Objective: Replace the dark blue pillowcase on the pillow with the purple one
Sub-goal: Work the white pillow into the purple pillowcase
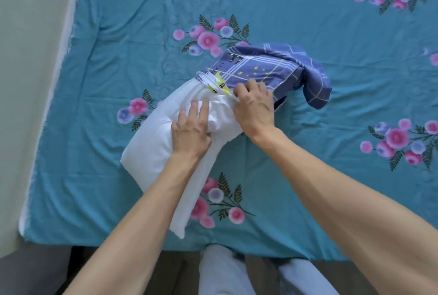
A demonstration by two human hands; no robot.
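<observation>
Pillow lies bare and white across most of its length on the teal flowered sheet, only its far end sitting inside a blue-purple checked pillowcase. Left hand presses on the pillow with fingers mostly straight; right hand pinches the case's open edge. Whether this case is coming off or going on, I cannot tell; no second case shows.

pillow's far end hidden inside pillowcase
</observation>
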